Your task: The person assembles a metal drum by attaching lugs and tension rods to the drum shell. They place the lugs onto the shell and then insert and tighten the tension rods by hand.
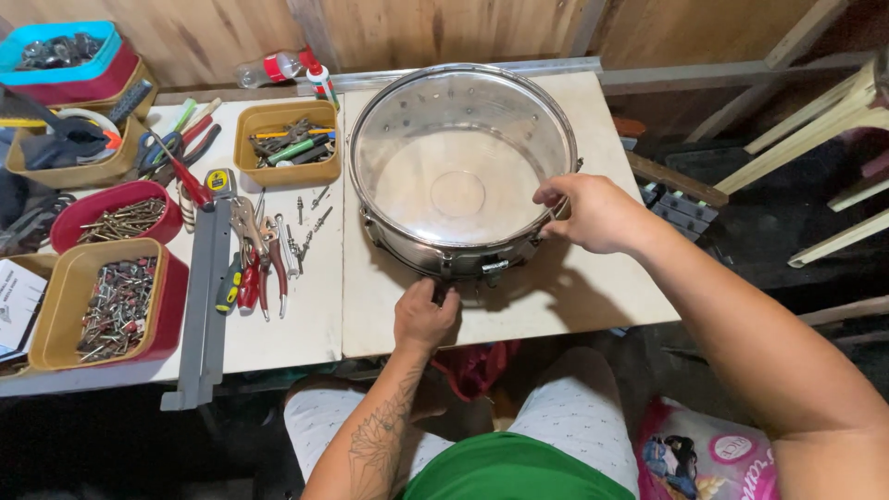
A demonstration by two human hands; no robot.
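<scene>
A round, shallow snare drum with a chromed metal shell and a clear, see-through head [460, 176] lies flat on the pale plywood bench [602, 296], near its front edge and right of the middle seam. The two hands work well apart on it: the left hand [424, 318] is closed around something small and dark at the near side of the shell, by the metal fitting there, though what it pinches is hidden under the fingers; the right hand [593, 213] rests curled over the right rim, fingertips hooked on the hoop. The drum looks stiff and fairly heavy for its bulk, with a polished shell likely slick under a palm, so the hoop and the lugs around the side seem the sound places to grip. The thin clear head would dent or tear under pressure and is best left untouched. To the left lie red-handled pliers and screwdrivers [255, 268], a few loose screws, a grey metal bar [206, 306], a tan plastic tray of small tools [287, 143] and tan and red tubs of screws and nails [116, 301]. A clear plastic bottle with a red label [273, 68] lies at the wooden wall behind.
</scene>
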